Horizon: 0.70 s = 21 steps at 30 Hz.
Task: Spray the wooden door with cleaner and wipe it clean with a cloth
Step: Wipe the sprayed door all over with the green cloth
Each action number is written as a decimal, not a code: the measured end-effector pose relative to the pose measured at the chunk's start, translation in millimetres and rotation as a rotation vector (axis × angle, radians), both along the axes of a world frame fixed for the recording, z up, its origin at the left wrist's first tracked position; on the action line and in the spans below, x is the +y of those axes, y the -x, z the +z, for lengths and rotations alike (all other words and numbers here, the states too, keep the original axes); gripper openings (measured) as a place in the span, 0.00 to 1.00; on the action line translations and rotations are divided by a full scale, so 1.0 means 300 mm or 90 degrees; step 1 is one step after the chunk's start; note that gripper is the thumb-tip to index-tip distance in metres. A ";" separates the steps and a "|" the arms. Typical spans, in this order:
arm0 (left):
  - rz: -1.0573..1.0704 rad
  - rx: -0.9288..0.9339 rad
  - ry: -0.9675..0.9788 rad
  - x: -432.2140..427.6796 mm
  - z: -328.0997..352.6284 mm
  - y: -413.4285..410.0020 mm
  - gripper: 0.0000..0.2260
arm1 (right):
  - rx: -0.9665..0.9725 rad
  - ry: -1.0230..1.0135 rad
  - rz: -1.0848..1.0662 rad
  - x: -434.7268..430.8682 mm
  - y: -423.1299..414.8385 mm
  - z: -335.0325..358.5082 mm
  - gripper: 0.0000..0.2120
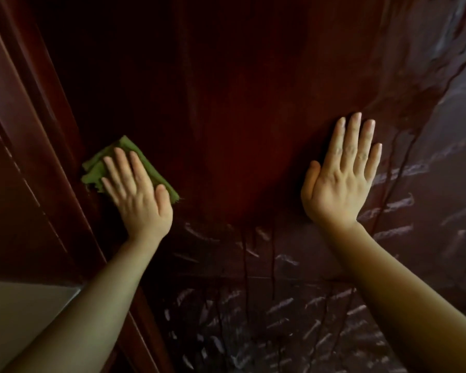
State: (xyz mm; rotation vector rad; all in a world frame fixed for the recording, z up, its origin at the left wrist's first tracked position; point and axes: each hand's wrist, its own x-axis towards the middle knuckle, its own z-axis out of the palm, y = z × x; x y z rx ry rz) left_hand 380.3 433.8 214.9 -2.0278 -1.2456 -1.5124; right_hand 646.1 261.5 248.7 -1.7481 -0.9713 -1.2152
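Note:
A dark reddish-brown wooden door (pixel 240 117) fills the view. Its lower and right parts carry whitish streaks and thin drips of cleaner. My left hand (pixel 137 189) lies flat with straight fingers on a folded green cloth (pixel 97 168), pressing it against the door near its left edge. My right hand (pixel 342 176) rests flat on the door to the right, fingers straight and spread, with nothing in it. No spray bottle is in view.
The door frame (pixel 24 146) runs diagonally down the left side, close beside the cloth. A pale wall or floor patch (pixel 19 313) shows at the lower left below the frame.

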 end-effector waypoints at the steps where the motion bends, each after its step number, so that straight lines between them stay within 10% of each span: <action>1: -0.003 -0.013 0.008 0.008 -0.013 0.022 0.35 | 0.002 -0.001 -0.002 0.002 0.007 0.002 0.34; 12: -0.032 -0.047 0.143 -0.050 -0.382 -0.006 0.35 | -0.007 -0.013 -0.023 0.008 0.024 -0.017 0.31; 21: -0.085 0.231 -0.021 -0.366 -0.346 -0.517 0.31 | -0.022 0.027 0.021 -0.023 0.014 -0.018 0.31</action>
